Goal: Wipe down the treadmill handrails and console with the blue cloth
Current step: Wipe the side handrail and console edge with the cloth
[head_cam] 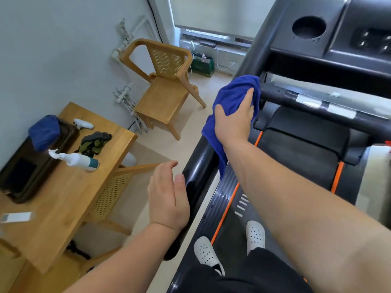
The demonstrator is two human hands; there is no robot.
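The right hand (233,121) presses the blue cloth (230,102) around the left handrail (198,172); the left hand (169,199) hovers open, empty, beside the rail.

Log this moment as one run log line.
step: wiping left handrail | right hand: pressing blue cloth at rail's upper end | left hand: open, beside rail | console: untouched now
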